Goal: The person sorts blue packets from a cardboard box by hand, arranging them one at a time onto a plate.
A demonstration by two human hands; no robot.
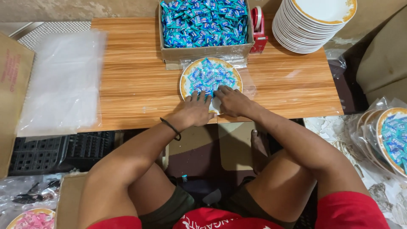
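While the plate (186, 74) of blue sweets (210, 75) is sitting just in front of the cardboard box (203, 53), I am pressing my left hand (196, 111) and right hand (232, 101), fingers spread and gripping nothing, onto clear wrap (251, 87) at its near rim; next I judge needs snug folding underneath.

A stack of white plates (311, 23) and a red tape dispenser (257, 29) stand behind; clear plastic bags (63, 80) lie left.

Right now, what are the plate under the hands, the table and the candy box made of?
The plate looks like glazed ceramic or melamine: glossy white with an orange-gold rim. The table shows wood-grain stripes with a smooth sheen, probably laminate. The box looks like plain brown cardboard, matte with bent flaps.
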